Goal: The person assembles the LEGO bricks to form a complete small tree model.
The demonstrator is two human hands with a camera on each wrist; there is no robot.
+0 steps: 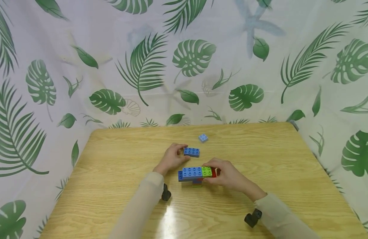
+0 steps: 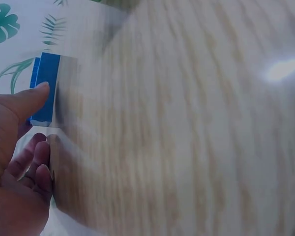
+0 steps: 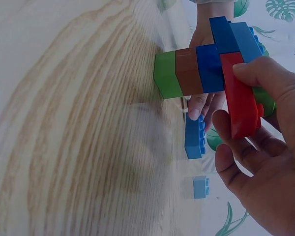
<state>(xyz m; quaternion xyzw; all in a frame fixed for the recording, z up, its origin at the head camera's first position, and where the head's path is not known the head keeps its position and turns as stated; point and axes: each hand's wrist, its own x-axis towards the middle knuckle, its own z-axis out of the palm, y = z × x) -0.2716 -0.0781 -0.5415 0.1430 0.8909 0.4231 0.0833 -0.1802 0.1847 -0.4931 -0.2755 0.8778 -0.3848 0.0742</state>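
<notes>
A T-shaped assembly of toy building bricks [image 1: 192, 172] stands at mid-table. Its column is stacked green [image 3: 168, 75], brown [image 3: 189, 72] and blue [image 3: 209, 69]. Across it lie a dark blue brick [image 3: 224, 35] and a red brick [image 3: 240, 105], topped by a light blue brick [image 1: 191, 171] and a lime green one [image 1: 206, 171]. My right hand [image 1: 227, 174] grips the assembly's right end, thumb on the red brick's side. Behind the assembly, my left hand [image 1: 173, 157] pinches the left end of a loose blue eight-stud brick [image 1: 191, 152], thumb [image 2: 37, 98] against its near side.
A small light blue four-stud brick [image 1: 203, 138] lies farther back on the wooden table [image 1: 255, 149]. Leaf-patterned cloth [image 1: 189, 59] hangs along the table's back and sides. Black wrist cameras [image 1: 253, 217] sit on both sleeves.
</notes>
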